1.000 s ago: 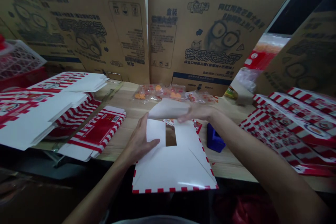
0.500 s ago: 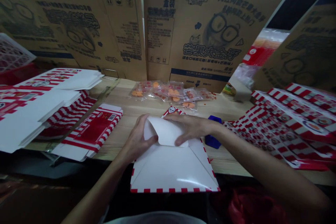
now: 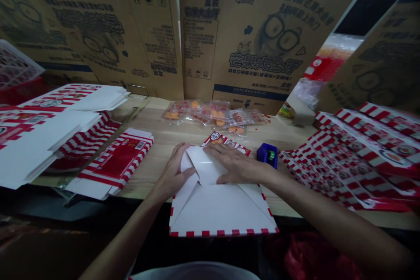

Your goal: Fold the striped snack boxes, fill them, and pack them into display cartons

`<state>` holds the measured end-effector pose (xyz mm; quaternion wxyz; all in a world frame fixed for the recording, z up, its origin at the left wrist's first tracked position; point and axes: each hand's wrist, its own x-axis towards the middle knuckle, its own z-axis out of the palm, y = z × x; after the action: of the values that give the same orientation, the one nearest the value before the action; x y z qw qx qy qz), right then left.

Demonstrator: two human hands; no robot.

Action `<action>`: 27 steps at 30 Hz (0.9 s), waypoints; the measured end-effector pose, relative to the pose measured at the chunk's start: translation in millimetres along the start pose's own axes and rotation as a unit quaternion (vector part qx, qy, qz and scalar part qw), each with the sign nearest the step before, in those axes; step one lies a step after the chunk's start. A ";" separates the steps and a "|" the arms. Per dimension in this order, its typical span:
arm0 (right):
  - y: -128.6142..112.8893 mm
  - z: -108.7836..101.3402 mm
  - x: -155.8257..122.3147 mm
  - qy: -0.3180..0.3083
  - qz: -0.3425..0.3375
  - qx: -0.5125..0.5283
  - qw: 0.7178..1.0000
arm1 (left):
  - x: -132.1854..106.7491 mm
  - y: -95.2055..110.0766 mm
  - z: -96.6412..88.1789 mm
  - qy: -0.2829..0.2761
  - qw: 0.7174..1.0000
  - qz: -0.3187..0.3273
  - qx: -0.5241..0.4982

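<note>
A folded paperboard box (image 3: 223,210), white inside face up with red-and-white striped edges, lies in front of me and overhangs the table's near edge. My left hand (image 3: 173,170) is wrapped round its left side, the thumb resting on the white board. My right hand (image 3: 234,164) lies spread over the white end flap (image 3: 206,164), pressing it down against the box. Beyond the right fingers shows a printed red piece (image 3: 215,136) with a round logo; whether it belongs to the box I cannot tell. A blue tape dispenser (image 3: 263,154) stands right of the right hand.
Clear packets of orange pieces (image 3: 218,116) lie behind the box. Flat box blanks (image 3: 62,131) are stacked at left, beside a red printed box (image 3: 118,157). Striped boxes (image 3: 348,162) pile up on the right. Large brown cartons (image 3: 203,43) wall off the back.
The white flap, curved upward before, is now flattened under my right hand. The box has shifted slightly right, and more of the dispenser and the printed red piece shows.
</note>
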<state>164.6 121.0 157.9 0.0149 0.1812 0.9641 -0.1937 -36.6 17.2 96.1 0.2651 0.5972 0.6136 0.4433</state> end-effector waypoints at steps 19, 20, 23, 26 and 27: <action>53.0 -0.9 -19.8 0.220 0.090 0.428 0.872 | -1.9 -3.4 -0.2 0.017 0.999 0.002 0.029; 53.8 5.1 -23.5 0.233 0.111 0.402 0.879 | -1.3 -1.9 -1.1 0.008 0.999 0.011 0.036; 48.4 17.9 -31.0 0.196 0.154 0.279 0.927 | 0.1 3.5 -2.0 -0.009 0.999 0.026 0.047; 37.3 19.1 -28.5 0.145 0.187 0.162 0.958 | 0.6 7.4 1.0 -0.008 0.998 0.033 0.051; 34.6 17.9 -26.0 0.133 0.190 0.136 0.963 | 0.8 7.8 2.7 -0.006 0.998 0.030 0.056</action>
<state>200.4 135.1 131.2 -0.1016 0.3853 0.8697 -0.2913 -30.5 17.8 101.7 0.2213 0.6319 0.6178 0.4123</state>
